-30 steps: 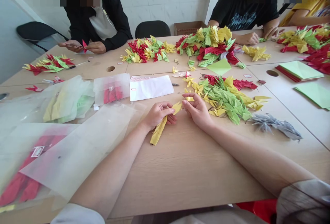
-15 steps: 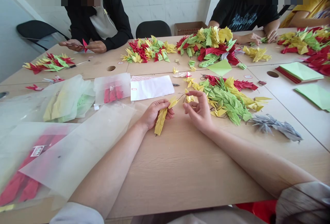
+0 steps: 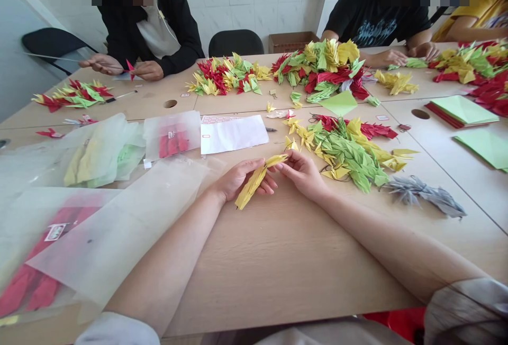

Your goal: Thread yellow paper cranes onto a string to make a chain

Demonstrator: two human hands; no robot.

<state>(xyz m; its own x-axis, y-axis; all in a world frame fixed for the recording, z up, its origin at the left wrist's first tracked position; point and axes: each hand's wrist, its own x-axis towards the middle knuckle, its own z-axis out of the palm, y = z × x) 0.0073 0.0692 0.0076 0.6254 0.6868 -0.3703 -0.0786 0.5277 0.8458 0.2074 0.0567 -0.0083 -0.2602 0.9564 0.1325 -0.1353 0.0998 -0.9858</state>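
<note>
A folded yellow paper strand (image 3: 251, 188) slants across the middle of the view, its lower end pointing down and left. My left hand (image 3: 243, 178) holds it near its upper part, thumb on top and fingers behind. My right hand (image 3: 300, 170) pinches the thin upper right end of the same strand. Just beyond my right hand lie yellow folded pieces (image 3: 305, 136) on dark string, beside a bundle of green folded paper (image 3: 349, 154). A grey bundle (image 3: 426, 196) is on the table to the right.
Plastic sleeves (image 3: 119, 223) with red, yellow and green paper cover the left side. A white sheet (image 3: 234, 134) lies ahead. Coloured heaps (image 3: 228, 76) line the far side, where people work. Green sheets (image 3: 462, 110) are stacked at right.
My right hand has moved slightly down and left, from the dark string to the strand's end. The yellow strand is tilted more to the right. Across the table, a person's hand has shifted left.
</note>
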